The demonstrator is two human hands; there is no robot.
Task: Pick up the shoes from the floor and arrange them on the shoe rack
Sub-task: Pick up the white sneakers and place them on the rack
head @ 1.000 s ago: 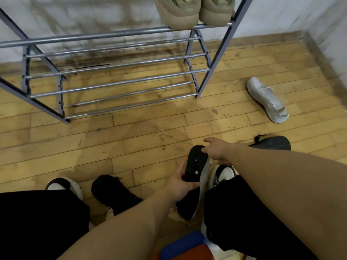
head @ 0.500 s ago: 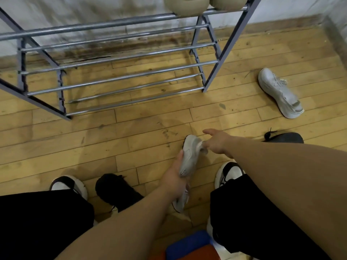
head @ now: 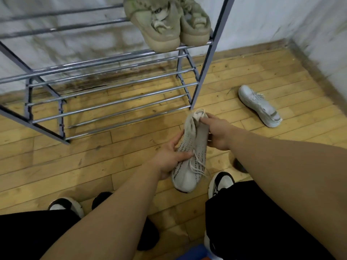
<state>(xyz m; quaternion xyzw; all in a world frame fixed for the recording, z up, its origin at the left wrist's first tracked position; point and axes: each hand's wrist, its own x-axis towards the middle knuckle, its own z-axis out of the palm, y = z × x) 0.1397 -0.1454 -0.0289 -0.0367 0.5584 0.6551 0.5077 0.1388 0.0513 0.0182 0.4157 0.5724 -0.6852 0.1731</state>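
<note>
I see the grey knit shoe (head: 197, 141) in the middle of the frame, just below the foot of the shoe rack's (head: 204, 72) right post. Its long axis runs nearly up and down the picture, with the toe toward the bottom edge, the heel collar toward the rack and the laces facing up. The left hand (head: 169, 160) comes in from lower left, its grip wrapped round the midfoot, thumb across the laces. The right hand (head: 219, 134) reaches from the right, its grip pinching the heel collar, forefinger stretched along it. A beige pair (head: 165, 25) sits on the upper tier, top centre. A white shoe (head: 260, 106) lies on the floor (head: 112, 156) at right.
</note>
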